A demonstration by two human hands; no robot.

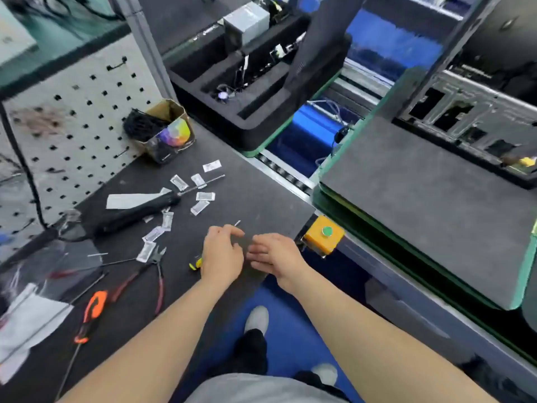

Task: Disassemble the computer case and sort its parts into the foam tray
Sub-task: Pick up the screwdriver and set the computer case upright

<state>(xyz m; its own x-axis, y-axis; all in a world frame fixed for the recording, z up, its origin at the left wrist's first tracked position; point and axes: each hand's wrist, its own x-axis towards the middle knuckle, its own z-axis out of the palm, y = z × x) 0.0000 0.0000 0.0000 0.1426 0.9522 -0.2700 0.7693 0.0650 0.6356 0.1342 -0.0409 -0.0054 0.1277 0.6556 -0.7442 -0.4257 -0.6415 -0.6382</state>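
Your bench is covered by a dark mat (232,199) that fills the left and centre of the frame. Toward its upper left stands an open cardboard box (171,135) with a bundle of black cable ties (139,126) sticking out. Below it, small white packets (205,196) are scattered around a black electric screwdriver (136,212). The screwdriver lies on its side, its bit pointing up and right, partly over a white paper strip (128,200). Lower down lie red-handled pliers (159,274), an orange-handled screwdriver (93,312) and, at far lower left, clear plastic bags (32,318). A small yellow-and-black object (195,263) sits just beside your left hand (222,254).
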